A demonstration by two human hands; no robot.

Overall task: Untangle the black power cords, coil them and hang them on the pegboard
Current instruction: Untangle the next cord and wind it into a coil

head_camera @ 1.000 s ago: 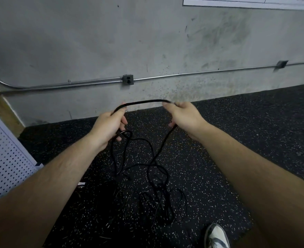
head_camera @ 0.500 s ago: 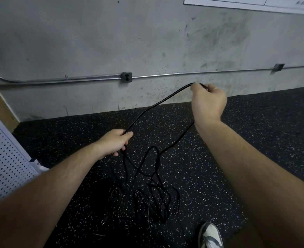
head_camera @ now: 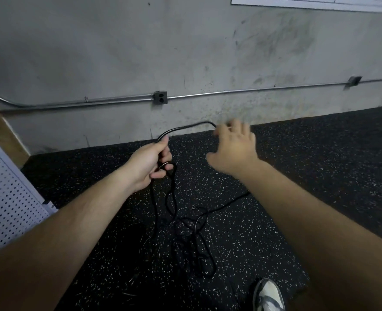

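Left hand (head_camera: pixel 150 162): doubled cord (head_camera: pixel 185 127) gripped.
Right hand (head_camera: pixel 232 149): fingers spread, blurred; nothing seen held.
Risk: floor tangle (head_camera: pixel 185 234) likely cinched tighter if the cord is pulled.

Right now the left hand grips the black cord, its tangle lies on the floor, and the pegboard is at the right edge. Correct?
No. The head view shows the pegboard at the left edge, not the right. The rest holds: the left hand grips the black cord and its tangle lies on the floor.
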